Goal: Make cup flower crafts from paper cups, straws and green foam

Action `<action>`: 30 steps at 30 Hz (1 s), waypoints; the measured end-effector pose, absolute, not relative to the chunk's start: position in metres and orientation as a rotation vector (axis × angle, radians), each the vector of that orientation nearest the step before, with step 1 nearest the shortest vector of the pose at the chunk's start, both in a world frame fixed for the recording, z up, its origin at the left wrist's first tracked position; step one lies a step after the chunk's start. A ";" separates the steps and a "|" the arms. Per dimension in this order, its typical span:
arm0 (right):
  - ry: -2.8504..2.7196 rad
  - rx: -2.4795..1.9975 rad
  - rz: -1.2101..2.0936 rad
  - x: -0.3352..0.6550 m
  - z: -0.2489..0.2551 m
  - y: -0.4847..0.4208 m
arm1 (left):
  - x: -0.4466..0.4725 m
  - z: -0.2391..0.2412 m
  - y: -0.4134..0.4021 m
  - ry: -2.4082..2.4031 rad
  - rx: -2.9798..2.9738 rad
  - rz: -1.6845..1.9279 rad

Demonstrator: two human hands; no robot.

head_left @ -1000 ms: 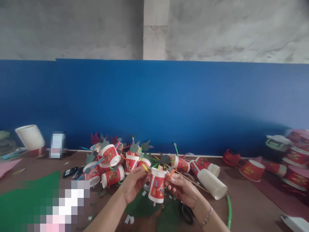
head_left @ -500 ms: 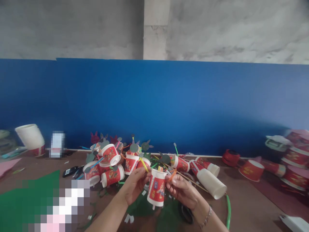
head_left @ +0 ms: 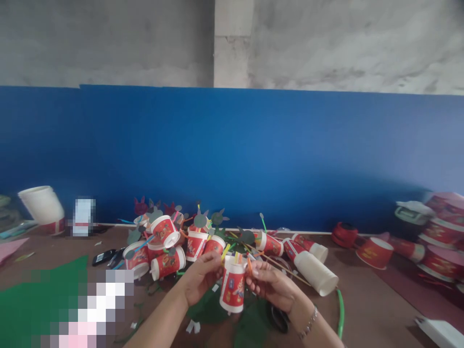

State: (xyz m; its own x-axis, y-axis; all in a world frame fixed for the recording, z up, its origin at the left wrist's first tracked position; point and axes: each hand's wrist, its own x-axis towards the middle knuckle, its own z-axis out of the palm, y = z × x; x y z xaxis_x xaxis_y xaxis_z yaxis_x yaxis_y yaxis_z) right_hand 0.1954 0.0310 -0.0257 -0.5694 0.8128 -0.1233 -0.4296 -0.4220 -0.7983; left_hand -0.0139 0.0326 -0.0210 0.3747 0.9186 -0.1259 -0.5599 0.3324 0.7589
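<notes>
A red-and-white paper cup [head_left: 232, 287] with a printed cartoon figure hangs upright between my hands, above the table. At its left rim, my left hand [head_left: 201, 276] is closed in a pinch on a yellow straw [head_left: 225, 252]. My right hand [head_left: 271, 284], closed in the same way at the right rim, grips an orange straw [head_left: 250, 267]. Yellow and orange ends stick up inside the cup's mouth. A small pale stub shows under its base. Just behind lies a pile of similar cups [head_left: 168, 263] with coloured straws and dark paper animal heads.
Stacked white cups [head_left: 317, 274] lie right of the pile, near thin wooden sticks. Black-handled scissors [head_left: 278, 318] rest beneath my right wrist. Green sheets [head_left: 43, 295] and paper scraps [head_left: 193, 327] lie on the brown table. Red paper bowls [head_left: 375, 253] stand at right, before the blue wall panel.
My hands have come slightly closer together at the cup's rim. Both straws, splayed outward before, now stand nearer the cup and more upright.
</notes>
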 end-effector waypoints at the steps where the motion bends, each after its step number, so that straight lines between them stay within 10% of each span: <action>1: -0.944 -0.660 2.036 0.196 -0.025 0.031 | -0.015 -0.021 0.033 0.629 0.715 1.019; 30: -0.667 -0.777 1.923 0.191 -0.012 0.028 | -0.015 -0.018 0.031 0.598 0.761 0.973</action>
State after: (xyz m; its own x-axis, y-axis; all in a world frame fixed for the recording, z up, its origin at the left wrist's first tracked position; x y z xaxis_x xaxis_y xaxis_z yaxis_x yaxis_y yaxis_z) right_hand 0.1912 0.0277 -0.0123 -0.3713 0.8961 -0.2432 -0.5531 -0.4239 -0.7172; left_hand -0.0154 0.0308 -0.0175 0.4437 0.8893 -0.1114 -0.5013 0.3493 0.7916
